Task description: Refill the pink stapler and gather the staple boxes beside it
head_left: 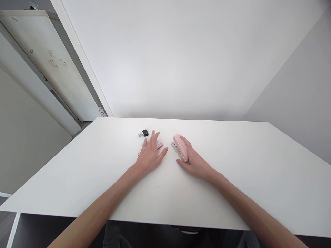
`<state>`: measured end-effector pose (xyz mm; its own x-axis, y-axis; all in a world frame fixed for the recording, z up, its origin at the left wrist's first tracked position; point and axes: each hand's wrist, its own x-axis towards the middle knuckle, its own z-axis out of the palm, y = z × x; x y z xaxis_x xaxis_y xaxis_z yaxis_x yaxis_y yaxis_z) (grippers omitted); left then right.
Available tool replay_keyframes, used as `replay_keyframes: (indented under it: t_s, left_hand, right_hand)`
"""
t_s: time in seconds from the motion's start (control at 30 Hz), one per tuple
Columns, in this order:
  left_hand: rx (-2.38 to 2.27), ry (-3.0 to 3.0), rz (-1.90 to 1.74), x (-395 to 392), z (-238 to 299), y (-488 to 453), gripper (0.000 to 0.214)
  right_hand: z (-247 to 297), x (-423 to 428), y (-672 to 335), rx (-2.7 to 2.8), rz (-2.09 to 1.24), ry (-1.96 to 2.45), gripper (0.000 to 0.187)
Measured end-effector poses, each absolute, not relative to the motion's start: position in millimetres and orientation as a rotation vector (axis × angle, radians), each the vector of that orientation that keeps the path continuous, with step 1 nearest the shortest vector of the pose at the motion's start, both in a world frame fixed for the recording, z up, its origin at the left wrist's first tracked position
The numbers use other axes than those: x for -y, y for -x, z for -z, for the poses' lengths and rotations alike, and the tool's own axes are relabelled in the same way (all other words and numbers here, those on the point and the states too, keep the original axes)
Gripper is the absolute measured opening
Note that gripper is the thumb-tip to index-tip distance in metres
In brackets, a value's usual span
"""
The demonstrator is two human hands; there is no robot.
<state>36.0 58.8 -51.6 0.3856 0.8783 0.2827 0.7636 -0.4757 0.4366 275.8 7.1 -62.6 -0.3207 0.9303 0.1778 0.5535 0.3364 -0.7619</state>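
Presently my right grip (196,163) clasps a rounded stapler (180,144); left grip (150,152) splays over flat packet (159,146), white surface (176,199) beneath.

Stapler (181,146) on table (85,168), right of flat item (159,145).

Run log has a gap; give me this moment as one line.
left hand: open, over red-edged flat item, contact unclear | right hand: grip on pink stapler | black-headed key: near left hand
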Motion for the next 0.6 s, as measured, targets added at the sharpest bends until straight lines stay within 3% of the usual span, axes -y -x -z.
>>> replay_keyframes:
  t_s: [0.17,0.37,0.6]
  left_hand:
    - [-1.181,-2.491,-0.730,-55.7,46.5,-35.8,0.065]
    - [-1.249,-2.547,-0.740,-63.4,48.7,-29.3,0.075]
    - [-1.397,-2.410,-0.721,-63.8,49.1,-31.5,0.068]
  right_hand:
    - [63.7,-8.1,-275.7,1.986,-0.786,1.265,0.088]
    - [65.1,-9.6,-276.6,1.994,-0.784,1.242,0.085]
    - [64.4,-9.9,-276.0,1.988,-0.771,1.265,0.081]
